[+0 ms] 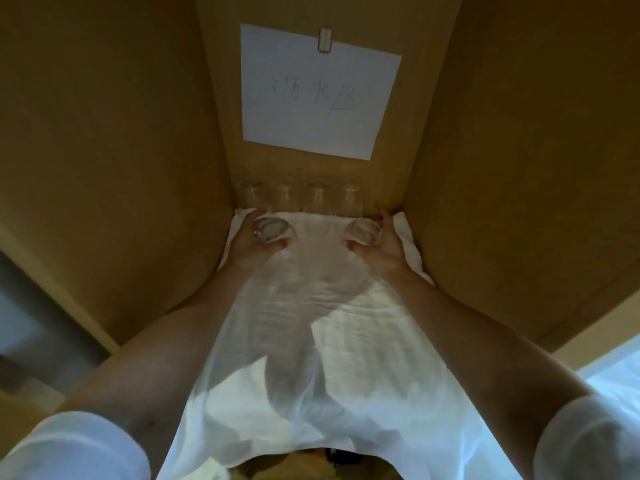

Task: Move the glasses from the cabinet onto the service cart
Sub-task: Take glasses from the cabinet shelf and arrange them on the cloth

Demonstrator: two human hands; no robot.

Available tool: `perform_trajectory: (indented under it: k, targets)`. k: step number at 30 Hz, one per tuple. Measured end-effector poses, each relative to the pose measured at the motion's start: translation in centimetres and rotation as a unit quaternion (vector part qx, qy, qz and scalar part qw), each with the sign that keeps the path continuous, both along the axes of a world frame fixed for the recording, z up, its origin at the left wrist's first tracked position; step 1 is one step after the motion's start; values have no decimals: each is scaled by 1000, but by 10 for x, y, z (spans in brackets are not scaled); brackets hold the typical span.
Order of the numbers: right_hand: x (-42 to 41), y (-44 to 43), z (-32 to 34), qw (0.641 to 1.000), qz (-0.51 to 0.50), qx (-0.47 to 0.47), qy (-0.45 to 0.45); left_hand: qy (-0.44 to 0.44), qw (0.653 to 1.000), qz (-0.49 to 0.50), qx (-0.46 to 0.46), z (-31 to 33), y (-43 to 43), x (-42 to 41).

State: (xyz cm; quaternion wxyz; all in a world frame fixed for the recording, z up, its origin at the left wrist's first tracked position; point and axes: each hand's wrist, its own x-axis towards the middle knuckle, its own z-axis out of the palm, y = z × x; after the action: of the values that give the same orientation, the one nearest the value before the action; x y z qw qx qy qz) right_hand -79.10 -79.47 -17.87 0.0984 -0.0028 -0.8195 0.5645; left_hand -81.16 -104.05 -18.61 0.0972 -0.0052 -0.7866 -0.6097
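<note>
Both arms reach deep into a wooden cabinet (114,161). My left hand (247,239) grips a clear glass (273,229) with its round base facing me. My right hand (388,242) grips a second clear glass (363,231) the same way. Behind them, several more clear glasses (317,200) stand upside down in a row against the back wall. All rest on a white cloth (311,323) that covers the shelf. The service cart is not in view.
A white paper sheet (318,91) with handwriting is clipped to the cabinet's back wall. Wooden side walls close in on the left and the right (519,168). The cloth hangs over the shelf's front edge toward me.
</note>
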Motion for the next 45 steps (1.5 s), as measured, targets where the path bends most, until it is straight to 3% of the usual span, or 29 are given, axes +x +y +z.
perform_trajectory:
  k: [3,8,12,15,18,26,33,37,45]
  targets:
    - [-1,-9,-5,998,29,48,-12,-14,994,-19,-104,-7,12,10]
    - [2,-22,-30,997,11,70,-9,50,995,17,-84,-30,32,15]
    - [12,-16,-50,998,6,30,-47,-6,998,-7,-56,-64,25,23]
    - [25,-16,-77,992,8,68,-107,-91,992,-8,-90,-93,22,31]
    - [28,-23,-95,985,-53,112,-119,-95,991,36,-92,-103,25,33]
    - [13,-37,-98,978,-122,78,-147,-84,993,17,-86,-104,33,18]
    - [0,-34,-94,971,-126,122,-162,-88,986,21,-143,-104,48,-1]
    - [-9,-18,-85,973,-146,99,-148,-61,985,12,-158,-105,53,-10]
    - [-54,32,-55,959,-222,119,-130,-64,980,-92,-162,-96,79,-46]
